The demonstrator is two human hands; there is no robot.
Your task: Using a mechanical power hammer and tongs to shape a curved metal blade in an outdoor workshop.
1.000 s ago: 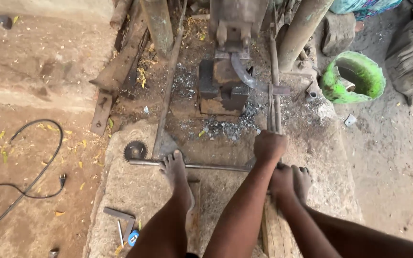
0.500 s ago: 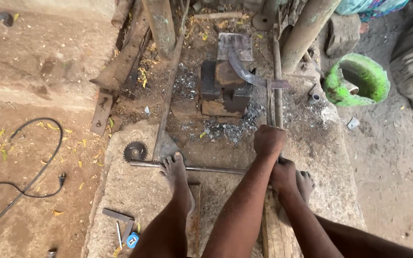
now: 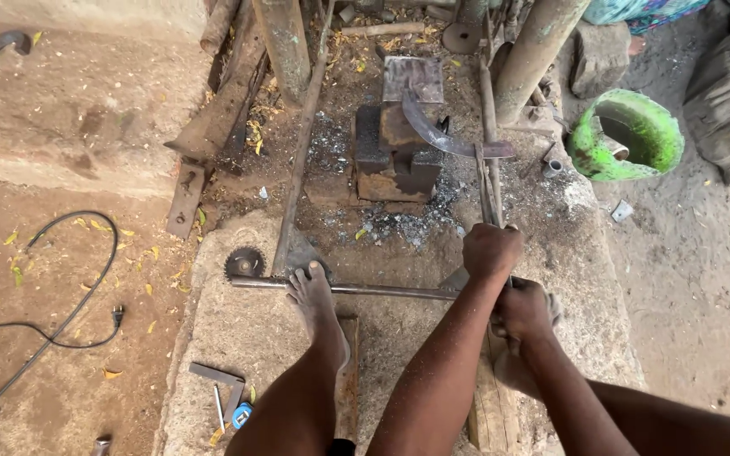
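Stretching across bare reddish earth, the workshop floor carries a grey rough concrete slab (image 3: 238,338). Far left of the rusty iron anvil block (image 3: 390,152), a black power cable (image 3: 69,295) loops over the dirt. Nearer, a small toothed saw disc (image 3: 244,263) lies beside a long steel rod (image 3: 356,290), under a bare foot (image 3: 313,295). On the anvil rests a curved dark metal blade (image 3: 441,135), gripped by long iron tongs (image 3: 490,181). Both fists are wrapped tight around the tong handles: left hand (image 3: 492,252) ahead, right hand (image 3: 524,311) behind. Right of the anvil sits a green ring-shaped tub (image 3: 627,135).
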